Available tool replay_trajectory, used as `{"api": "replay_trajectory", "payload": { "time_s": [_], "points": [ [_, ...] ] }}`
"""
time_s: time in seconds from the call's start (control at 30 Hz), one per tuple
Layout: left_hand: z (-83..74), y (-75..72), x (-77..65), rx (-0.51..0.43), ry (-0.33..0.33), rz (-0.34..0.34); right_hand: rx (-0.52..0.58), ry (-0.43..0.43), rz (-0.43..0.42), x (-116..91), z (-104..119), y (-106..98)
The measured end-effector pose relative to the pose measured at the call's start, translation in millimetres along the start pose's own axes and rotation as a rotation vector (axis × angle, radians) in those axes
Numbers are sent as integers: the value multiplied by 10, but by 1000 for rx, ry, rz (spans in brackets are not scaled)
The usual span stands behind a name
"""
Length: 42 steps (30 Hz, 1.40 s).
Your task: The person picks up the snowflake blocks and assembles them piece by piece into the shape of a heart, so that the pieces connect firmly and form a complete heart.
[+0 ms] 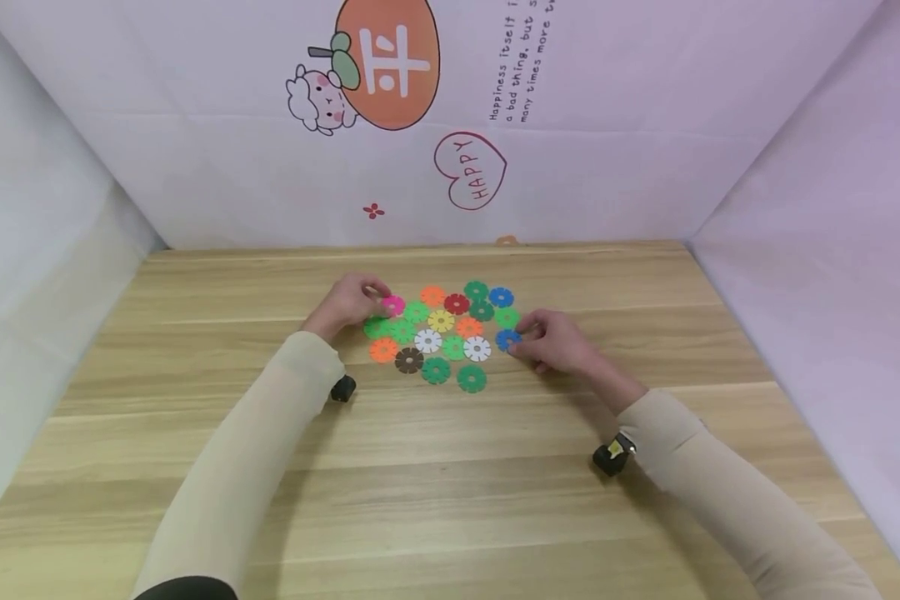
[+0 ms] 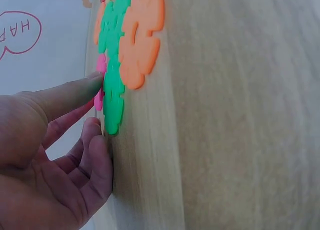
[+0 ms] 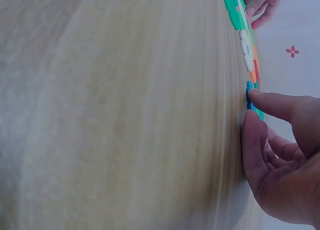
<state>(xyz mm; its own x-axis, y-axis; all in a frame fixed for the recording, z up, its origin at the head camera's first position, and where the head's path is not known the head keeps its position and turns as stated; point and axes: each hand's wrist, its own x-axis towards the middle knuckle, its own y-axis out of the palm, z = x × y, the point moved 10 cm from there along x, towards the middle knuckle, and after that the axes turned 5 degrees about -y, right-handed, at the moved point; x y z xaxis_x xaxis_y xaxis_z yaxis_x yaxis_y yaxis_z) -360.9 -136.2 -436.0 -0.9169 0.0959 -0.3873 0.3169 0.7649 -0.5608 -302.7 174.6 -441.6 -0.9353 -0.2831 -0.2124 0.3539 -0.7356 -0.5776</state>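
Many colourful notched plastic discs lie flat in a close cluster on the wooden table. At the cluster's left edge, my left hand point(image 1: 354, 300) pinches a pink notched disc point(image 1: 393, 306) between thumb and index finger, beside light green discs point(image 2: 114, 97). My right hand point(image 1: 558, 340) is at the right edge, with thumb and forefinger on a blue notched disc point(image 1: 507, 340). In the right wrist view the thumb rests on that blue disc point(image 3: 249, 95); the other fingers are curled low against the tabletop.
White point(image 1: 477, 348), yellow point(image 1: 441, 321), dark red point(image 1: 456, 304) and brown discs point(image 1: 409, 360) lie between the hands. A dark green disc point(image 1: 472, 378) sits nearest the front. A printed white cloth point(image 1: 232, 183) stands behind the wooden table point(image 1: 450, 500), with white sheets at both sides.
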Motion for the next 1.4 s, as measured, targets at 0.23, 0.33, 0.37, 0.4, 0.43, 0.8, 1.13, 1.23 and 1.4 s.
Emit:
{"api": "replay_trajectory", "payload": {
  "time_s": [0.23, 0.33, 0.37, 0.4, 0.43, 0.8, 1.13, 1.23, 1.4],
  "points": [
    [-2, 8, -1, 25, 11, -21, -21, -21, -12, -17, 7, 8],
    [-12, 15, -8, 26, 18, -32, -25, -22, -17, -24, 8, 4],
    [-18, 18, -14, 25, 21, -36, -25, -24, -18, -26, 9, 4],
    [-25, 20, -20, 23, 23, -43, -26, -25, -20, -27, 10, 4],
    [-33, 14, -31, 22, 25, -51, -25, -22, -22, -29, 15, 4],
    [-83, -6, -126, 16, 73, -105, -3, -22, -52, -36, 54, 23],
    [-58, -8, -171, -11, 85, -129, 7, -74, -90, -89, 110, 22],
    [-20, -37, -178, -37, 81, -147, 18, -83, -99, -105, 109, 20],
    [26, -80, -219, -86, 96, -168, 37, -81, -100, -127, 54, 19]
  ]
}}
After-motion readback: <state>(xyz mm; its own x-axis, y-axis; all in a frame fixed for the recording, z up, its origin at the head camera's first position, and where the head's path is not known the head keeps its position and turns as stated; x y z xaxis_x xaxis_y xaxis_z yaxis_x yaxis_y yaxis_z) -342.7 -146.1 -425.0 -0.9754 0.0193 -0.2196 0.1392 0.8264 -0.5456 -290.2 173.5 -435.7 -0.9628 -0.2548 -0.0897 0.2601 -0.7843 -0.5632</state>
